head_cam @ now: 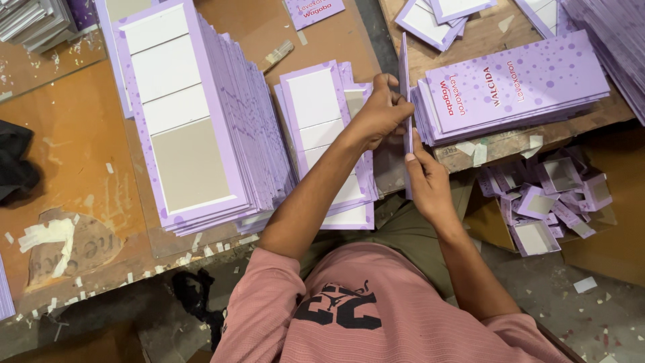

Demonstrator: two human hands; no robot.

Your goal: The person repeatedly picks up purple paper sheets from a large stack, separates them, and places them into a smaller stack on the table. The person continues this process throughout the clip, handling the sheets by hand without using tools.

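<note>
Matt lilac cardboard sheets (201, 114); rough, glue-stained wooden table (74, 154); ribbed pink cloth shirt (376, 316).

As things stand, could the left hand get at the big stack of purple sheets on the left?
Probably yes: the left hand sits just right of the big stack, nothing between, though it grips a purple sheet with the right hand.

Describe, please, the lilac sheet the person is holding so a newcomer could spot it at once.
Start at the tall stack of lilac cardboard sheets on the brown table, then move right to the person's hands. Between the left hand and right hand stands one sheet, held on edge, while every neighbouring sheet lies flat.
</note>
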